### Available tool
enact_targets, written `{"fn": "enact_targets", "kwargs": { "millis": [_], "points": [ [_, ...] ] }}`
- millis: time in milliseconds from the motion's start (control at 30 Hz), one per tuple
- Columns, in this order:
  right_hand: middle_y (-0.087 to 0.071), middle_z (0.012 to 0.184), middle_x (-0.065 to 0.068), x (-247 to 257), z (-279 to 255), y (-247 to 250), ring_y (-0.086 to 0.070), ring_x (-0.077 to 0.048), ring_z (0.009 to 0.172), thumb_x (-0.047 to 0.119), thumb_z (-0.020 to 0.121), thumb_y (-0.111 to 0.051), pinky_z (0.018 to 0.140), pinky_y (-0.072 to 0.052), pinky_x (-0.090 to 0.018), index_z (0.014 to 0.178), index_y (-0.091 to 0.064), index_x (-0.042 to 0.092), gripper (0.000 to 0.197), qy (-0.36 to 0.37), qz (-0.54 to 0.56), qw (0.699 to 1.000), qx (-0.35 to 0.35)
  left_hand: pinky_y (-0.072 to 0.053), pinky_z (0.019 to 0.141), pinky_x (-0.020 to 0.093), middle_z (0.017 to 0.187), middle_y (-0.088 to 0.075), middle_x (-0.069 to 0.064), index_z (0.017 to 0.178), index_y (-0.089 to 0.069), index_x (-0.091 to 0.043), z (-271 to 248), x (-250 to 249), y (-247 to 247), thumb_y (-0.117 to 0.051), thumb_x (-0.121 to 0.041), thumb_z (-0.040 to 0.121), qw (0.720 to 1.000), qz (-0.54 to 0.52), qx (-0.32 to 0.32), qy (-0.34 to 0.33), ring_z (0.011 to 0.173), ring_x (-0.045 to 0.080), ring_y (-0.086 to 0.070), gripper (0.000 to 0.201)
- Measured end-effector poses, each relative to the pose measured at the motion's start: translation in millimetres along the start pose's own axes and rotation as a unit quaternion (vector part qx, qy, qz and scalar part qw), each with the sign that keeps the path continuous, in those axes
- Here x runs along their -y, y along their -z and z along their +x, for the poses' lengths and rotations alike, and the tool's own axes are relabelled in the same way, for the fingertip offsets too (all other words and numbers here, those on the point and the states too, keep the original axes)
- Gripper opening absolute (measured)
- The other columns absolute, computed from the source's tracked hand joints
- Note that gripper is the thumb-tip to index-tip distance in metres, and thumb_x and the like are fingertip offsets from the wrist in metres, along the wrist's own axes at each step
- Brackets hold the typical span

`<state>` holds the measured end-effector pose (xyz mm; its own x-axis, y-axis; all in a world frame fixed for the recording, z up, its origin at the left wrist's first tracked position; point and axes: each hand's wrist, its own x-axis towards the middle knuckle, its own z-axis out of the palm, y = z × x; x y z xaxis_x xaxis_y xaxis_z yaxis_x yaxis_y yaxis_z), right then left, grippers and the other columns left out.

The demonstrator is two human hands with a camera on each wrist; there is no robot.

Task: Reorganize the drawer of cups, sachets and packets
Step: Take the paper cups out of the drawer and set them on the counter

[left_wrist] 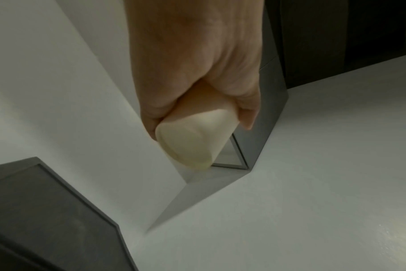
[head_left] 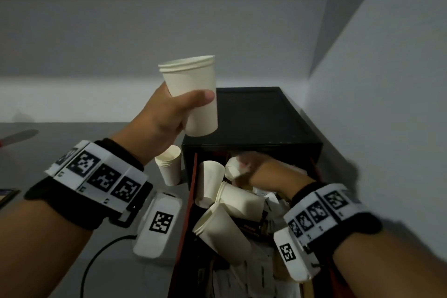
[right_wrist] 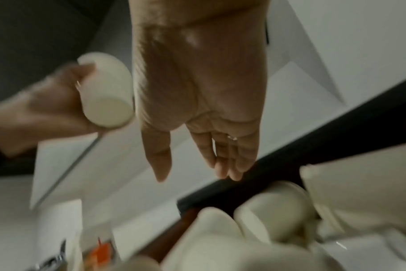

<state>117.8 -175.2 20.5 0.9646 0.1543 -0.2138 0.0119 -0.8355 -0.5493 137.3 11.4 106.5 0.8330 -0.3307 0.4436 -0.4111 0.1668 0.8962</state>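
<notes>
In the middle of the head view the left hand (head_left: 167,116) holds a nested stack of white paper cups (head_left: 192,94) upright, raised above the counter, thumb wrapped across the front and fingers curled round the back; the left wrist view shows the stack's base (left_wrist: 186,143) sticking out below the closed grip. Lower right of centre, the right hand (head_left: 256,164) reaches into the open drawer (head_left: 191,191) of the black box (head_left: 251,118), blurred there; the right wrist view shows its fingers (right_wrist: 223,157) straight and loose, holding nothing, above loose cups. Several loose white cups (head_left: 232,201) lie tipped on their sides in the drawer over dark packets (head_left: 256,227). Another cup stack (head_left: 169,164) stands on the grey counter (head_left: 60,133) just left of the box
</notes>
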Motion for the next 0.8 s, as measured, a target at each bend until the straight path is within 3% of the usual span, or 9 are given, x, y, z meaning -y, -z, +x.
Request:
{"fn": "enact_targets", "kwargs": {
  "millis": [33,100,233,333,433,533,633,733,800],
  "points": [
    [-0.051,0.121,0.005,-8,7,-8,-0.044,-0.016,0.121,0.034,0.083,-0.068,0.092,-0.038,-0.024,0.123,-0.050,0.026,0.044,-0.017,-0.053,0.998,0.025,-0.054,0.068,0.029,0.082,-0.065,-0.007,0.103,-0.057,-0.020,1,-3,1,-0.071,-0.036,0.056,1.000,0.002,0.005,-0.004,0.082,0.009,-0.064,0.052],
    [-0.046,0.137,-0.003,-19,15,-22,-0.042,-0.022,0.128,0.032,0.083,-0.067,0.101,-0.039,-0.031,0.138,-0.038,0.016,0.064,-0.046,-0.117,0.989,0.072,-0.054,0.069,0.029,0.083,-0.064,-0.006,0.105,-0.056,-0.020,2,-8,0,-0.071,-0.036,0.056,1.000,0.004,0.014,-0.010,0.083,0.010,-0.063,0.054],
    [-0.046,0.137,-0.011,-24,21,-39,-0.048,-0.026,0.122,0.023,0.082,-0.068,0.094,-0.044,-0.033,0.140,-0.034,0.011,0.069,-0.039,-0.133,0.984,0.109,-0.053,0.070,0.028,0.085,-0.062,-0.003,0.105,-0.055,-0.018,-1,-13,-7,-0.070,-0.034,0.059,0.999,0.016,0.040,-0.022,0.084,0.012,-0.062,0.050],
    [-0.050,0.132,-0.013,-24,23,-47,-0.050,-0.026,0.119,0.021,0.078,-0.072,0.095,-0.044,-0.034,0.131,-0.041,0.007,0.063,-0.033,-0.136,0.984,0.106,-0.053,0.070,0.028,0.085,-0.062,-0.003,0.102,-0.056,-0.019,-4,-13,-13,-0.072,-0.038,0.062,0.998,0.022,0.054,-0.032,0.083,0.011,-0.062,0.047],
    [-0.048,0.133,-0.013,-26,23,-45,-0.049,-0.027,0.119,0.020,0.078,-0.071,0.098,-0.045,-0.037,0.133,-0.038,0.008,0.065,-0.032,-0.151,0.984,0.088,-0.054,0.073,0.029,0.090,-0.063,-0.004,0.106,-0.055,-0.021,-7,-11,-17,-0.073,-0.057,0.066,0.998,0.023,0.054,-0.033,0.087,0.012,-0.063,0.057],
    [-0.047,0.133,-0.012,-24,21,-27,-0.050,-0.026,0.119,0.025,0.074,-0.073,0.096,-0.045,-0.034,0.137,-0.032,0.010,0.077,-0.045,-0.155,0.986,0.030,-0.054,0.075,0.032,0.087,-0.064,-0.006,0.102,-0.056,-0.024,-9,-10,-16,-0.059,-0.048,0.081,0.999,0.018,0.034,-0.029,0.085,0.011,-0.064,0.031],
    [-0.049,0.131,-0.007,-9,11,1,-0.051,-0.020,0.114,0.022,0.074,-0.075,0.089,-0.045,-0.029,0.136,-0.034,0.012,0.075,-0.037,-0.102,0.993,-0.045,-0.054,0.069,0.026,0.088,-0.064,-0.006,0.107,-0.055,-0.025,-6,-12,-13,-0.061,-0.046,0.072,0.999,0.008,0.005,-0.042,0.084,0.009,-0.064,0.041],
    [-0.050,0.123,-0.002,7,-11,24,-0.047,-0.014,0.106,0.014,0.071,-0.078,0.081,-0.043,-0.030,0.132,-0.035,0.021,0.075,-0.005,0.081,0.991,-0.104,-0.052,0.070,0.023,0.094,-0.063,-0.009,0.112,-0.050,-0.030,-1,-14,-15,-0.059,-0.040,0.077,0.998,-0.006,-0.018,-0.059,0.087,0.005,-0.063,0.037],
    [-0.052,0.120,0.000,16,-23,31,-0.050,-0.017,0.111,0.011,0.069,-0.079,0.085,-0.046,-0.034,0.132,-0.036,0.025,0.078,0.055,0.185,0.972,-0.133,-0.052,0.072,0.020,0.099,-0.062,-0.009,0.113,-0.047,-0.032,3,-17,-22,-0.053,-0.037,0.080,0.998,-0.014,-0.017,-0.062,0.088,0.001,-0.063,0.033]
  ]
}}
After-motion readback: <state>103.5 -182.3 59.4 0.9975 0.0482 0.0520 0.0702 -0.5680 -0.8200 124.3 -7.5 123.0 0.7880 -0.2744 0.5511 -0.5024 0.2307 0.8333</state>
